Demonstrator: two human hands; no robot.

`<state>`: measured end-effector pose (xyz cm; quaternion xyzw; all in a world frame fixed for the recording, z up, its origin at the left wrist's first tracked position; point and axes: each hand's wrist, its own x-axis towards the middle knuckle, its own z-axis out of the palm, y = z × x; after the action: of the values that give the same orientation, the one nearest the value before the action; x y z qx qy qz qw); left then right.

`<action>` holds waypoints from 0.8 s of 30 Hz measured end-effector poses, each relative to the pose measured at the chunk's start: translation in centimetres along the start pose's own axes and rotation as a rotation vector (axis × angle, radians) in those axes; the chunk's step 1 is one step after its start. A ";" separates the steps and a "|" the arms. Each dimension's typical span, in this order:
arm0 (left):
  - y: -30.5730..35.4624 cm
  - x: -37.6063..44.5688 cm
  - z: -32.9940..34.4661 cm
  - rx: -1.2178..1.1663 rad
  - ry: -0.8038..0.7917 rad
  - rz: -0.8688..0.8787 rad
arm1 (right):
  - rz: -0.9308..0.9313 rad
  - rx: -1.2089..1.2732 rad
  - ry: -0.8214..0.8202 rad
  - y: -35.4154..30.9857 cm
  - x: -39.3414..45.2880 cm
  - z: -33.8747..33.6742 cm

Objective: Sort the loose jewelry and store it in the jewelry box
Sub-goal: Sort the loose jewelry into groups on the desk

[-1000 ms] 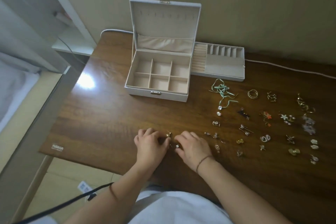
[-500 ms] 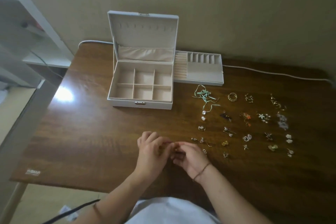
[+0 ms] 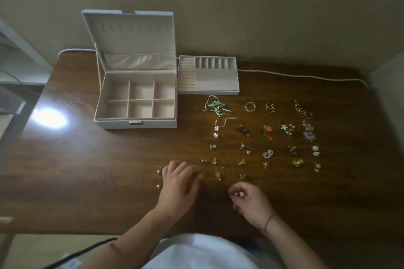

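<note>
The white jewelry box (image 3: 135, 123) stands open at the back of the wooden table (image 3: 87, 170), its six beige compartments holding nothing. Its removable tray (image 3: 208, 91) lies just right of it. Several loose earrings and rings are laid out in rows to the right, among them a green ribbon necklace (image 3: 217, 109) and a gold ring (image 3: 250, 107). My left hand (image 3: 180, 183) rests flat on the table with straight fingers, next to two small gold pieces (image 3: 159, 178). My right hand (image 3: 249, 201) pinches a small sparkling earring (image 3: 239, 193) between curled fingertips.
A white cable (image 3: 301, 76) runs along the back edge by the wall. A bright light reflection (image 3: 49, 118) sits on the left of the tabletop. A dark cord (image 3: 83, 251) hangs below the front edge near my left arm.
My hands were together at the front centre; they have parted. My right hand has drawn right and back with a small earring, and my left hand now lies flat beside two gold pieces.
</note>
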<state>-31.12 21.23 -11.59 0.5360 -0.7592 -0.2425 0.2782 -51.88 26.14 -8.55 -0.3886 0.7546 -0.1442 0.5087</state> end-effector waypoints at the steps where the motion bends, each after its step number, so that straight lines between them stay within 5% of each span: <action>1: 0.2 -0.1 0.3 -0.001 0.005 -0.013 | -0.036 -0.068 0.061 0.8 -0.2 -1.3; 7: 2.0 -0.6 2.5 0.010 0.036 -0.091 | -0.196 -0.393 0.369 4.2 2.2 -6.4; 24: 3.6 -2.3 3.8 0.226 0.062 -0.158 | -0.403 -0.634 0.234 5.9 4.4 -8.4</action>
<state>-35.59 24.78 -12.33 0.6293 -0.7283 -0.1598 0.2193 -62.64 25.30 -11.40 -0.6478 0.7231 -0.0444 0.2354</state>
